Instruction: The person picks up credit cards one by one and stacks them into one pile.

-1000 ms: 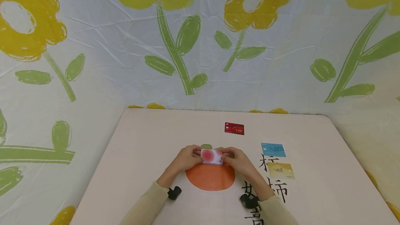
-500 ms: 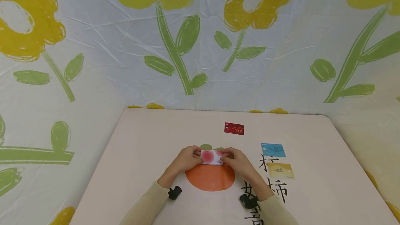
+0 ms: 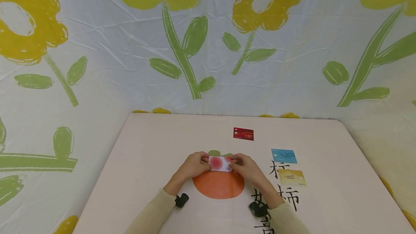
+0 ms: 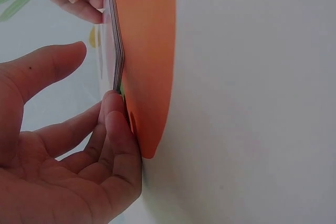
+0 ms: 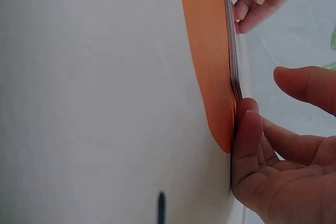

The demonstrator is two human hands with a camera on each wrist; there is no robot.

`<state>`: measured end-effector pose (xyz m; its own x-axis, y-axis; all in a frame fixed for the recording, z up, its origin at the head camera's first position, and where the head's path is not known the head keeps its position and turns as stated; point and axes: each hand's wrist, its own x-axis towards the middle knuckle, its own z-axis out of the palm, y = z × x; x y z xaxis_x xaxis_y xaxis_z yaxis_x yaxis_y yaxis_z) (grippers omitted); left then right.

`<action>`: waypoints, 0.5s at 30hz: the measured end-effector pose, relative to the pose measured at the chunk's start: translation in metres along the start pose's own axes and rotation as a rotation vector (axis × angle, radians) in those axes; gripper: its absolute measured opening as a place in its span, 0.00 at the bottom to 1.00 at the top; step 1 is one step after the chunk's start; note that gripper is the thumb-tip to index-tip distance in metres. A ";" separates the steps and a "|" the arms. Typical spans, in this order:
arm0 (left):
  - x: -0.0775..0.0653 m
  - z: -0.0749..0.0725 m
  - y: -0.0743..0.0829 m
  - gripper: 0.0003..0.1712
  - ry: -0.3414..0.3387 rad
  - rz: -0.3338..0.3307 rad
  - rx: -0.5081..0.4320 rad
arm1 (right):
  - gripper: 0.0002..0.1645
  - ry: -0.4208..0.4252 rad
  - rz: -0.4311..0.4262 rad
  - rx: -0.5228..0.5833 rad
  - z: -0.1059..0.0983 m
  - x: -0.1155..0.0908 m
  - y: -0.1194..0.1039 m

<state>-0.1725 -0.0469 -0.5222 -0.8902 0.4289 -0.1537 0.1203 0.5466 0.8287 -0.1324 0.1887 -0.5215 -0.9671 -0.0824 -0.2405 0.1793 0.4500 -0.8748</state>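
A stack of several cards [image 3: 220,163], its top one white with pink-red circles, lies over the orange persimmon print on the table, between my two hands. My left hand [image 3: 195,164] holds its left end with bent fingers; the fingertips [image 4: 112,103] touch the edge, while the thumb stands raised apart in the left wrist view. At the opposite end my right hand [image 3: 246,166] holds it likewise, fingertips [image 5: 247,109] against the edge and thumb raised. The layered card edges look closely aligned in both wrist views.
A red VIP card [image 3: 243,134] lies farther back on the pale table [image 3: 146,147]. To the right are a blue card [image 3: 284,156] and a gold card [image 3: 292,177], near printed black characters. A flower-patterned cloth [image 3: 214,86] rises behind the table.
Both hands stay at the ends of the card stack. The stack has shifted only slightly toward me and its layers look a little more even. The other cards have not moved.
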 end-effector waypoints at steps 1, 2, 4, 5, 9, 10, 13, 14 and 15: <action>0.000 0.000 0.000 0.25 -0.001 -0.001 -0.001 | 0.20 0.001 0.000 0.000 0.000 0.000 0.000; 0.000 0.000 -0.001 0.25 -0.003 -0.003 -0.003 | 0.21 0.000 0.000 0.001 0.000 0.000 0.001; 0.001 0.000 -0.002 0.25 -0.007 -0.004 -0.002 | 0.21 -0.001 -0.001 0.005 -0.001 -0.001 0.001; 0.001 0.000 -0.002 0.25 -0.010 -0.005 -0.006 | 0.21 -0.002 -0.004 0.006 -0.001 -0.001 0.001; 0.003 -0.003 -0.004 0.25 -0.008 -0.007 -0.001 | 0.21 -0.006 -0.005 0.008 -0.004 -0.001 0.002; 0.004 -0.004 -0.004 0.25 -0.005 -0.008 -0.001 | 0.21 -0.005 -0.002 0.007 -0.005 -0.001 0.003; 0.010 -0.008 -0.004 0.25 0.009 -0.005 0.007 | 0.21 0.002 0.019 0.000 -0.009 0.000 0.004; 0.012 -0.009 -0.004 0.25 0.011 -0.003 0.005 | 0.21 0.009 0.026 -0.005 -0.011 0.000 0.004; 0.014 -0.010 -0.002 0.25 0.013 0.002 0.001 | 0.22 0.015 0.031 -0.012 -0.012 0.001 0.003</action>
<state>-0.1898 -0.0492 -0.5210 -0.8953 0.4211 -0.1451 0.1229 0.5466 0.8283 -0.1348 0.2011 -0.5195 -0.9637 -0.0545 -0.2613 0.2075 0.4629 -0.8618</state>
